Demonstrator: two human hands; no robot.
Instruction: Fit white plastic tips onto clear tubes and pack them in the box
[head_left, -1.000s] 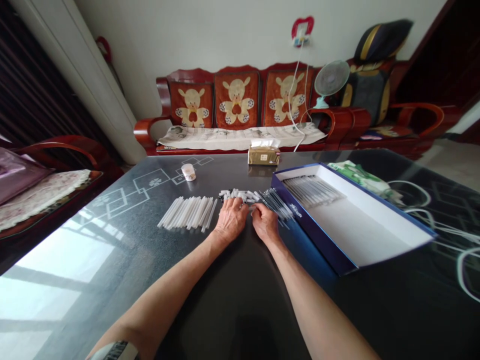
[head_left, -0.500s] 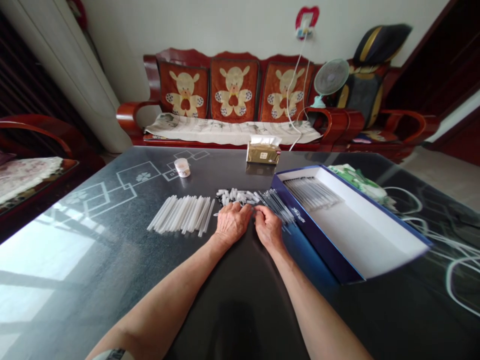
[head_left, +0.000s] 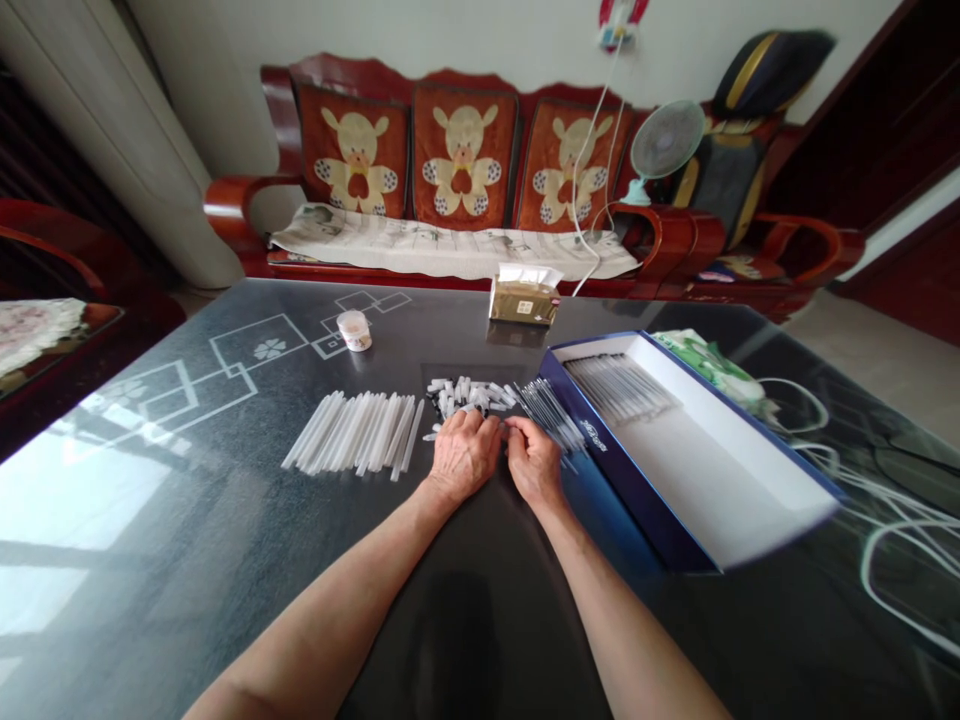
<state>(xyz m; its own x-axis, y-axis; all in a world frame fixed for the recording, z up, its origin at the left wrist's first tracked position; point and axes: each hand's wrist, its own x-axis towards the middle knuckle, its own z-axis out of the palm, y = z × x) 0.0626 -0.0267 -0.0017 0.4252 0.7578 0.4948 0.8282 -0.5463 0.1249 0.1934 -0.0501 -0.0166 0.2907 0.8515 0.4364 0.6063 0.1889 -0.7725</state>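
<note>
My left hand (head_left: 466,452) and my right hand (head_left: 534,460) meet over the dark table, fingertips nearly touching. Both are closed in a pinch, and whatever lies between the fingers is hidden or too small to name. Just beyond my left hand is a heap of small white and black pieces (head_left: 466,392) that look like pen caps. A row of translucent white tubes (head_left: 356,432), like pen barrels, lies to its left. Thin dark rods (head_left: 551,412), like pen refills, lie beside my right hand, against the blue box.
The blue box (head_left: 637,480) with a white inside holds a row of slim pens (head_left: 619,385) at its far end. Behind stand a small round tub (head_left: 354,331) and a tissue box (head_left: 523,300). A green-white packet (head_left: 709,362) and white cables (head_left: 892,530) lie at right.
The view has tilted down slightly, so the background sits higher in the picture. Both hands stay together in nearly the same pinch, with only small finger shifts.
</note>
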